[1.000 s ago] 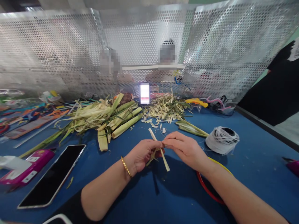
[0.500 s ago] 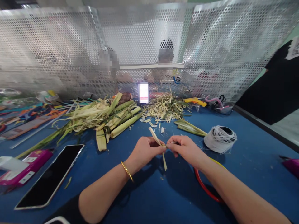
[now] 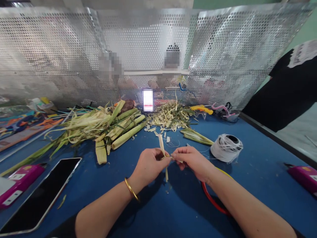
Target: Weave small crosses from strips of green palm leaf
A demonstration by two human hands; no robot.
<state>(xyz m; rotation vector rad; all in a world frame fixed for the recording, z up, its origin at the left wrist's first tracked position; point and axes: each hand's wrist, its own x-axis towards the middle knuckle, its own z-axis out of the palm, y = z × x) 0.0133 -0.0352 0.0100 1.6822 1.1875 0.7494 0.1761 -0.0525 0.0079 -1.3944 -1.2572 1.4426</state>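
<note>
The left hand [image 3: 148, 163] and right hand [image 3: 194, 160] met above the middle of the blue worktop [image 3: 260, 178]. Each grip was pinched shut on a pale leaf strip [image 3: 162, 145] standing nearly upright between them. A spool of string [image 3: 226, 147] lay at two o'clock of the hands, cut stalks [image 3: 109, 124] at eleven.

Open bench [image 3: 262, 188] is left right of the right hand [image 3: 195, 162], between the string spool [image 3: 226, 147] and a pink box [image 3: 303, 177]. The gap to the left hand [image 3: 148, 165] is closed by the leaf strip [image 3: 161, 144] pinched in both. Leftward, passage is narrowed by a phone [image 3: 42, 195] and stalk heap [image 3: 104, 127]; ahead, by a perforated screen [image 3: 223, 49].
</note>
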